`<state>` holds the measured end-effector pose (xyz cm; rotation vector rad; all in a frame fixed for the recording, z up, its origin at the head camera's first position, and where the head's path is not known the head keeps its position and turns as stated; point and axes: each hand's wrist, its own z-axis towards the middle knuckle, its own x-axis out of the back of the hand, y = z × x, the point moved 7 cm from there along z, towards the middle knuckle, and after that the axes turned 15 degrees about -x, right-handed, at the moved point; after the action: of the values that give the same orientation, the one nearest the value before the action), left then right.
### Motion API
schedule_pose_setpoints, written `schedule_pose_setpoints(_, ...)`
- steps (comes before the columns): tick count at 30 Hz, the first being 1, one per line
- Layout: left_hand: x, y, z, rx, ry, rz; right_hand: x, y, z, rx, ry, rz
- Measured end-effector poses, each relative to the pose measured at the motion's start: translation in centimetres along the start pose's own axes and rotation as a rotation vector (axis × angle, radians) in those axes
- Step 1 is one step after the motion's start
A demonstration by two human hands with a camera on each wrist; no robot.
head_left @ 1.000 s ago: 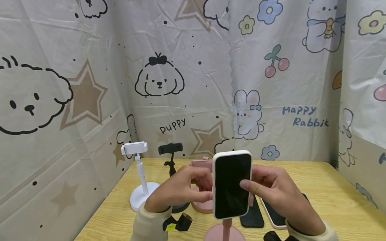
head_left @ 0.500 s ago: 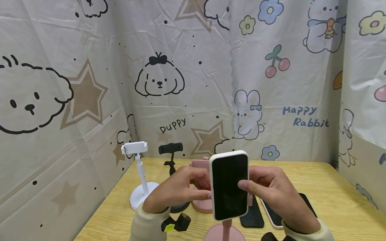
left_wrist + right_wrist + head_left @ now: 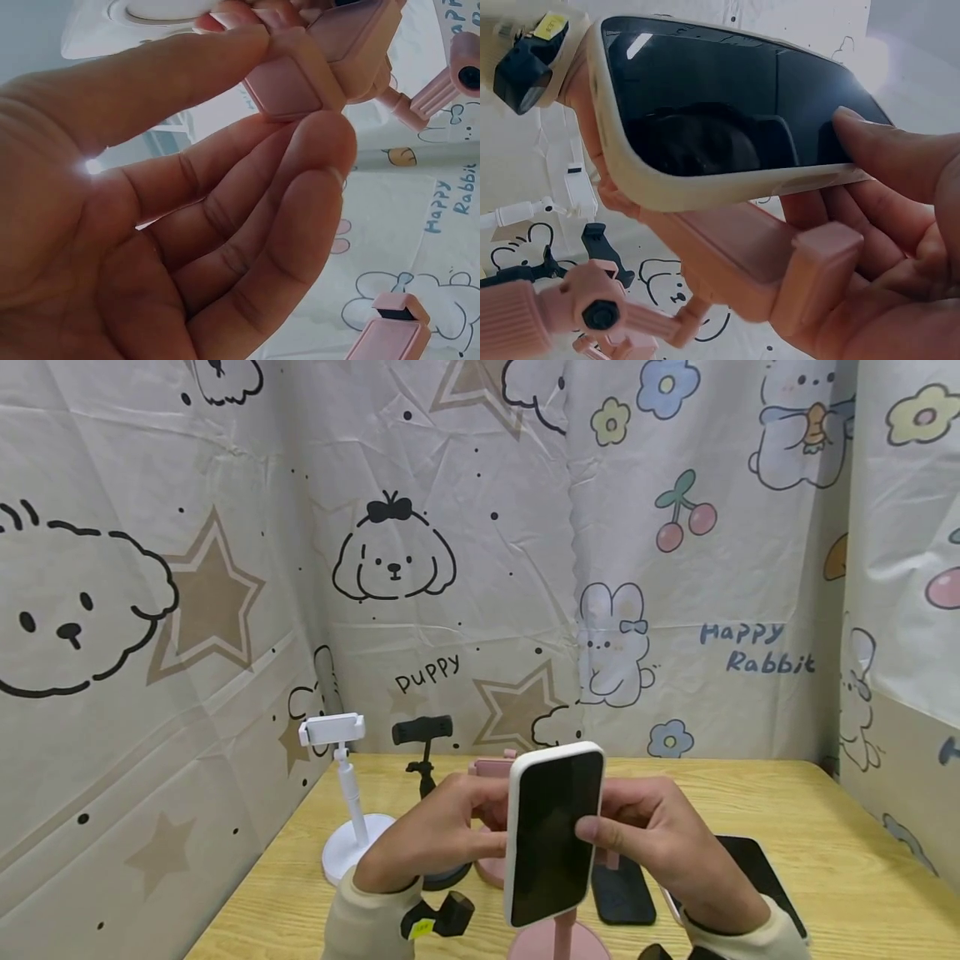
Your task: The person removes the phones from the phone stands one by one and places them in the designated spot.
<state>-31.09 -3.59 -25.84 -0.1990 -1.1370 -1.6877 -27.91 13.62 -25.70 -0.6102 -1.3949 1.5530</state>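
Observation:
A phone (image 3: 555,835) in a white case is held up in front of the pink phone stand (image 3: 561,941), tilted with its dark screen facing me. My right hand (image 3: 667,847) pinches it, thumb on the screen and fingers behind. In the right wrist view, the stand's pink clamp (image 3: 731,240) lies just below the phone's case, apart from it at the near end. My left hand (image 3: 438,839) pinches the clamp's end block (image 3: 289,86) between thumb and fingers, as the left wrist view shows. From the head view, the phone hides most of the clamp.
Behind the hands stand a white phone stand (image 3: 351,806), a black phone stand (image 3: 423,731) and another pink stand (image 3: 491,767). A dark phone (image 3: 622,893) lies on the wooden table (image 3: 255,910), and another phone (image 3: 761,872) rests partly under my right wrist. Patterned cloth (image 3: 465,568) encloses the table.
The phone has moved left and slightly down with my right hand, turning so its left side edge shows more. My left hand has stayed nearly still. More of the right-hand table phone is uncovered.

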Motion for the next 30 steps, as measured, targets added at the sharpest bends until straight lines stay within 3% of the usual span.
schedule_pose_setpoints(11, -0.1, -0.1, 0.0, 0.017, 0.001, -0.01, 0.4, -1.0, -0.8, 0.035, 0.057, 0.004)
schedule_pose_setpoints(18, -0.2, -0.3, 0.0, 0.067, -0.001, 0.014, 2.9, -1.6, -2.3, 0.059, 0.107, 0.097)
schedule_pose_setpoints(23, -0.2, -0.2, 0.1, 0.044, 0.004, 0.031, 6.0, -1.4, -3.7, 0.091, 0.219, 0.129)
schedule_pose_setpoints(27, -0.2, -0.3, 0.2, 0.041, 0.001, 0.035, 8.4, -1.0, -4.5, 0.097, 0.356, 0.114)
schedule_pose_setpoints(30, -0.1, -0.3, 0.1, 0.045, -0.002, 0.038, 10.1, -0.8, -5.1, 0.086, 0.49, 0.04)
